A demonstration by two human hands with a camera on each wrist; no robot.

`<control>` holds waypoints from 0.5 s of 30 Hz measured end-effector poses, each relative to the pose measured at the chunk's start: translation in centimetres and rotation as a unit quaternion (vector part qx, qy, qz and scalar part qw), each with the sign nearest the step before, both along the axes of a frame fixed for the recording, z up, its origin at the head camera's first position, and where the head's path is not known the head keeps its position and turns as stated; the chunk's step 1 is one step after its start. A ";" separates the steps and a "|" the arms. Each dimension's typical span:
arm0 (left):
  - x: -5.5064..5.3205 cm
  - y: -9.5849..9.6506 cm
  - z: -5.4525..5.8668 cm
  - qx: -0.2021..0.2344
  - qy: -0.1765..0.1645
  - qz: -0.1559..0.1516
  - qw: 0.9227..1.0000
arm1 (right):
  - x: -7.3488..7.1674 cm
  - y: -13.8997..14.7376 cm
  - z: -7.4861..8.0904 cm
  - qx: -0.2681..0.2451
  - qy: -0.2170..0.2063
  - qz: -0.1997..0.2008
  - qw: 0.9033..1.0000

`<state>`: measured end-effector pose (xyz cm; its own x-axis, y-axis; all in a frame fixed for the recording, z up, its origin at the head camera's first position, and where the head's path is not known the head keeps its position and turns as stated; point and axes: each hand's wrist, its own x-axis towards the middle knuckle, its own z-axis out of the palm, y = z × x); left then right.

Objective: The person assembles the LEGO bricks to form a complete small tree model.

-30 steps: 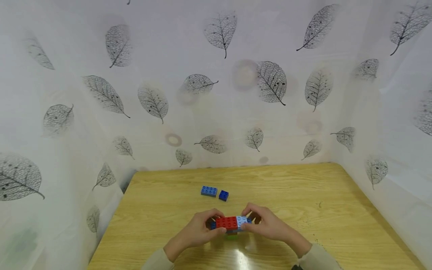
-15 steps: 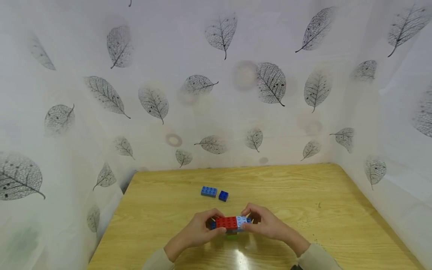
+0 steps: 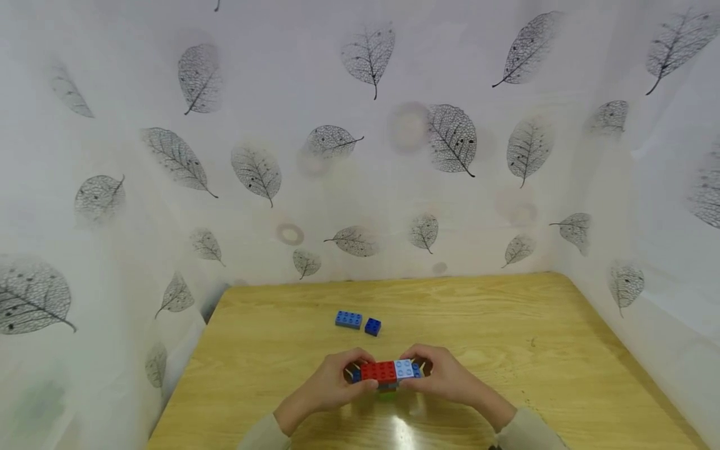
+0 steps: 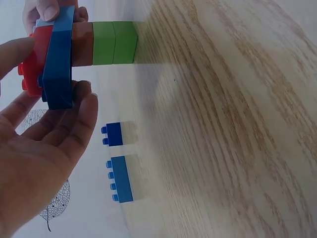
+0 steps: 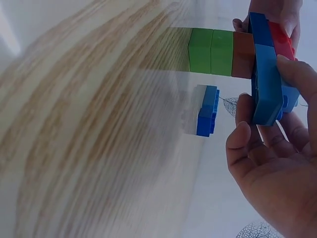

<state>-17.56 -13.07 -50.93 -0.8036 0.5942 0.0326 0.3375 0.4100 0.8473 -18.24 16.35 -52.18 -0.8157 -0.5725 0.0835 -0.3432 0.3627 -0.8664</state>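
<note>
A stack of toy building bricks stands on the table in front of me. Two green bricks [image 4: 115, 43] form its foot, with a brown brick [image 4: 82, 44] above. Across that lie a dark blue brick [image 4: 58, 82] and a blue brick [image 5: 268, 84], reaching out to both sides. On top sit a red brick [image 3: 378, 372] and a light blue brick [image 3: 404, 369], side by side. My left hand [image 3: 330, 381] grips the red brick between thumb and fingers. My right hand [image 3: 447, 377] holds the light blue brick's end the same way. Fingers hide parts of the bricks' sides.
Behind the stack, on the wooden table [image 3: 270, 350], lie a blue eight-stud brick [image 3: 349, 320] and a small dark blue brick [image 3: 372, 327], close together. A pale curtain [image 3: 360, 187] printed with leaves encloses the table's back and sides.
My right hand has shifted its hold slightly; its thumb is lower on the near side, and more of the light blue brick's top shows. The left hand stays nearly still.
</note>
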 end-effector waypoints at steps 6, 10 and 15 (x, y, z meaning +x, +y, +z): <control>-1.4 -0.7 -0.4 0.019 -0.045 0.015 0.999 | 0.0 0.1 0.2 0.005 -0.007 -0.003 1.000; -3.2 -1.7 -1.0 0.030 -0.038 0.065 0.997 | 0.0 0.1 0.1 0.005 -0.009 -0.005 1.000; -5.6 -2.9 -1.9 0.012 0.011 0.145 0.989 | 0.0 0.2 0.2 0.009 -0.010 -0.005 1.000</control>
